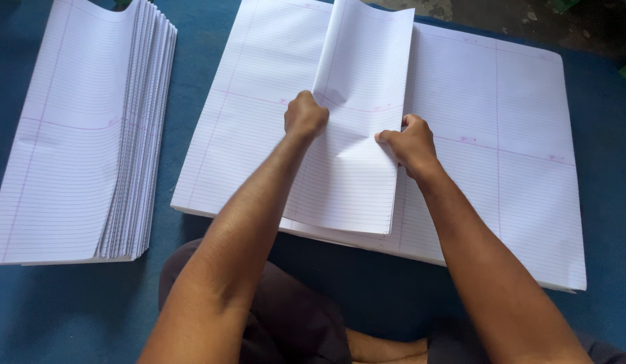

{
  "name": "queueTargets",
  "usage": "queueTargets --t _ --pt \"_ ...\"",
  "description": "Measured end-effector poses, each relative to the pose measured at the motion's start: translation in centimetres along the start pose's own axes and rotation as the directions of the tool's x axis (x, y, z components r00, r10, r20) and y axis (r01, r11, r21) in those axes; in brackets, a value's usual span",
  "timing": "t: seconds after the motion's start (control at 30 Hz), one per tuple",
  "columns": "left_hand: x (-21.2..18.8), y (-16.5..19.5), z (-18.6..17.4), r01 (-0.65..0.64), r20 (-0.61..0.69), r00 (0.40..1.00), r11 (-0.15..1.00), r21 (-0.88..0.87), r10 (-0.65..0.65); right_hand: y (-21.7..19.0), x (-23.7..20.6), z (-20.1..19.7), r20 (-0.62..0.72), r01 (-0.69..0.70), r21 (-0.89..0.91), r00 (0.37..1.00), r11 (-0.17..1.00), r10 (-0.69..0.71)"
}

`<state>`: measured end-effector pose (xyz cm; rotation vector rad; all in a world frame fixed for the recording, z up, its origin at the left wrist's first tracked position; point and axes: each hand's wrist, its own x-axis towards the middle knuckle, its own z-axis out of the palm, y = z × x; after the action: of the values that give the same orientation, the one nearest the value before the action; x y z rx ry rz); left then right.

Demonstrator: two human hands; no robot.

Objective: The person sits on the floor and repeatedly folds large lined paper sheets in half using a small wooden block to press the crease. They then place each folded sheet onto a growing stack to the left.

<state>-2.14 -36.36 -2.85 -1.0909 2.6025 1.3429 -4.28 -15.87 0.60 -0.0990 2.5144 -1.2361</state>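
Left hand (305, 116), fisted, presses the folded white ruled paper sheet (350, 135) atop the large flat ruled sheet stack (501, 168) while right hand (410, 143) pinches its edge; fold underway, crease needs firming.

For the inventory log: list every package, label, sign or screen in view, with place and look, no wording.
None of those in view, only paper.
Large ruled sheets: flat stack at centre on the blue mat, white with pink lines.
Folded sheet: on that stack, under the left hand and right hand.
Folded pile: at left, white, edges fanned.
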Motion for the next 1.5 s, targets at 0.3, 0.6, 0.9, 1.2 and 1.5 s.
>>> queueTargets --t 0.3,0.6,0.9,1.2,1.5 --pt "0.9 -6.1 -10.9 -0.165 -0.072 0.986 0.931 -0.326 0.15 -6.1 -2.8 6.1 0.136 0.165 0.181 0.972 0.97 -0.191" --pt "0.3 -14.9 -27.5 -0.201 -0.226 0.964 0.942 -0.268 0.141 -15.0 -6.5 18.5 0.355 0.214 0.363 0.868 0.907 -0.347" --pt "-4.8 -23.6 -39.6 -0.058 -0.376 0.926 0.99 -0.128 0.006 -21.5 -11.8 31.0 0.5 0.263 0.376 0.749 0.888 -0.434" --pt "-5.8 -32.0 -41.9 0.028 -0.444 0.894 0.996 -0.088 -0.064 -21.6 -14.4 40.1 0.546 0.349 0.29 0.704 0.891 -0.454" --pt "-3.8 -31.9 -42.1 0.14 -0.504 0.861 0.984 0.107 -0.067 -22.2 -13.3 42.1 0.595 0.34 0.165 0.715 0.926 -0.369"
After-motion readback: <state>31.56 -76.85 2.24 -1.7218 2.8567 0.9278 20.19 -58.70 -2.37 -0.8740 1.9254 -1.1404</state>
